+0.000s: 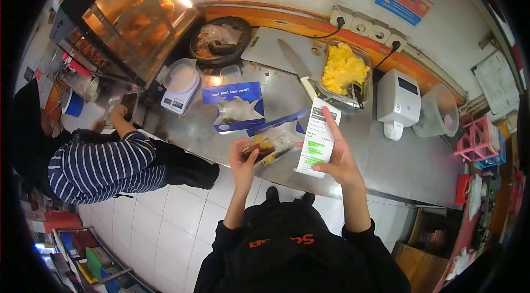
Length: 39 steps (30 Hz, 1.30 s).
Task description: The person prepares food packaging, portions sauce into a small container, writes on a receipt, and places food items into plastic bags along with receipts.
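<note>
My right hand pinches a long printed receipt with green highlighted lines, holding it up above the counter edge. In my left hand is a small clear packet with dark brown contents, gripped between thumb and fingers. Just beyond that hand lies an open blue box, partly hidden by the receipt; a clear packet and something yellow show in it. Farther back and to the left stands another open blue box with something green inside.
A knife lies across a cutting board. Beside it are a tub of yellow food and a label printer. A kitchen scale and stone mortar stand left. A co-worker in a striped shirt works at far left.
</note>
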{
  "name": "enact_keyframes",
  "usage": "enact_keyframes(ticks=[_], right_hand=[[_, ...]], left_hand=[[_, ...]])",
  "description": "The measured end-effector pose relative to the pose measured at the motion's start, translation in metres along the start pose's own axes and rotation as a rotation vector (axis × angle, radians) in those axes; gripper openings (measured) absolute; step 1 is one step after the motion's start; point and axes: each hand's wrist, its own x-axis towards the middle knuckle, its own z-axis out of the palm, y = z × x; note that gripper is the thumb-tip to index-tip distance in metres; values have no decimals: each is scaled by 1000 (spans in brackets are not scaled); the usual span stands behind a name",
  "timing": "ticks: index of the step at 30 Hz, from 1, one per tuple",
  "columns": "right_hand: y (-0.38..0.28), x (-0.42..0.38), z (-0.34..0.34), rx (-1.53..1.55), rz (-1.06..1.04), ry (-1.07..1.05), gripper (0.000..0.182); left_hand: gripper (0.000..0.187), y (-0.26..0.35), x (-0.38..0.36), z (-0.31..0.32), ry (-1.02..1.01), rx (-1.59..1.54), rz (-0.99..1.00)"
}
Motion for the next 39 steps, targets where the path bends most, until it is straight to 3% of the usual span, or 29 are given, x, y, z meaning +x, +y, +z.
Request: enact_keyframes(ticks=[2,6,10,12,15,18,21,24,27,29,31,32,34,35,37,39], right_hand=[[-1,-2,1,5,-18,43,107],[-4,-11,-1,-4,-56,89,106],[-5,-23,-2,-47,-71,105,105],[-7,-25,-2,-62,-88,125,105],[-7,-29,0,-78,-95,136,105],[-4,-30,-1,-96,-81,151,105],[-1,-33,-5,-102,-47,179,106],[1,-33,0,-61,-63,183,108],[12,-31,-8,-63,-91,171,100],[61,-32,-59,54,6,358,87],[131,-44,-115,-566,72,475,78],[157,-48,-128,-572,69,479,78],[183,-52,-134,-1158,143,494,82],[183,-49,-135,-1160,150,496,82],[163,-32,-111,-1352,388,461,85],[163,-21,-103,-1415,355,478,85]], left_hand=[[22,-15,5,14,5,8,38],[9,-45,14,35,-55,312,52],[12,-61,11,31,-134,475,68],[14,-54,9,29,-243,945,134],[24,-50,4,26,-268,1153,317],[29,-38,-6,37,-295,1271,435],[33,-50,-17,43,-369,1201,454],[30,-54,-19,45,-308,1233,463],[21,-73,-14,39,-250,1213,449],[18,-75,-12,36,-270,1193,458],[15,-75,-10,32,-289,1169,472],[14,-75,-11,31,-303,1134,487],[14,-76,-8,29,-319,1095,499],[16,-76,-8,26,-348,1071,500],[18,-77,-11,18,-393,1049,495],[13,-78,-9,17,-422,976,518]])
